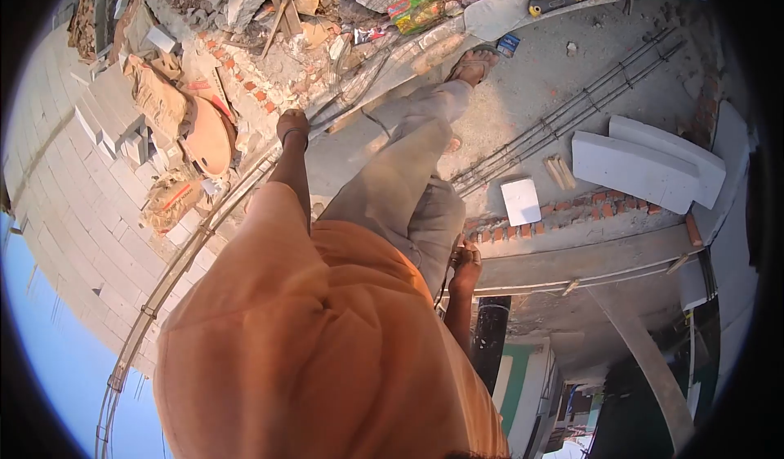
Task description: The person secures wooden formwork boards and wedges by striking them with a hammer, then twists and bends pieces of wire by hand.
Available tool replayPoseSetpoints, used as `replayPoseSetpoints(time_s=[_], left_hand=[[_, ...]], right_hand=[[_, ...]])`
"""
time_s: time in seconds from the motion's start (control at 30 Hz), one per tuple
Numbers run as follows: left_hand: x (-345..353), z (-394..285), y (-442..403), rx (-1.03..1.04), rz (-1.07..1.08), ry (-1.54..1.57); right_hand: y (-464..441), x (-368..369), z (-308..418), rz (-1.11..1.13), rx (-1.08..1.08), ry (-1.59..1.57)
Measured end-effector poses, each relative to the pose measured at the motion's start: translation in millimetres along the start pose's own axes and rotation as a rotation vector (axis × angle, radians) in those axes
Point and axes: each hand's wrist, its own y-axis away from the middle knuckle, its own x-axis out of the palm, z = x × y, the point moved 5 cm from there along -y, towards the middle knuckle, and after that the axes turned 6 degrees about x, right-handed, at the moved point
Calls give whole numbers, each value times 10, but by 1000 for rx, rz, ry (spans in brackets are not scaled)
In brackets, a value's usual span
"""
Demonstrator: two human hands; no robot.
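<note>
My left hand (292, 124) is closed round the long rebar cage (214, 220), which runs from the lower left up past the hand toward the rubble. My right hand (467, 259) is beside my thigh with its fingers curled; a thin dark strand hangs near it, and what the fingers hold is too small to tell. A second rebar cage (563, 116) lies on the grey concrete floor (523, 83) ahead of my legs. One sandalled foot (475, 63) rests on that floor near the raised edge.
Rubble (310, 34) and a hammer (572, 2) are at the top. White blocks (637, 169), a smaller block (520, 201) and a brick row (563, 214) lie right. Torn sacks (155, 95) and a round tan pan (209, 136) lie left. A lower level shows at bottom right.
</note>
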Motion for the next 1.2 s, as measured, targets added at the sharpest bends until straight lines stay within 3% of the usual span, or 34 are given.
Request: replayPoseSetpoints(time_s=[0.03,0.1,0.17,0.27,0.4,0.43,0.53,0.6,0.7,0.8,0.83,0.93,1.07,1.2], left_hand=[[-250,-379,151,-115,-18,288],[-193,-683,94,-77,-55,467],[177,-700,-173,-72,72,262],[267,-716,-254,-147,-37,161],[165,-775,-259,-22,128,682],[859,-604,-741,3,116,606],[599,-774,-663,101,216,604],[787,-723,-771,22,187,683],[336,-713,-532,32,139,796],[58,-626,-430,45,0,720],[32,-606,-407,83,-67,834],[411,-639,-432,47,171,1320],[295,-626,-304,-112,177,1496],[32,-629,-156,-102,165,1645]], right_hand=[[-11,39,31,13,-6,59],[28,178,105,34,-2,101],[-92,213,21,72,-19,138],[-190,267,-198,114,-85,154],[-129,278,-576,112,-141,144],[-92,290,-646,100,-133,151],[-106,201,-834,54,-178,214],[-70,190,-799,56,-207,279],[-28,261,-693,49,-258,444],[42,670,-338,71,-362,589],[34,825,-225,91,-382,607],[-37,1409,134,175,-425,702],[-198,2301,517,333,-554,867],[-442,3236,708,457,-859,1051]])
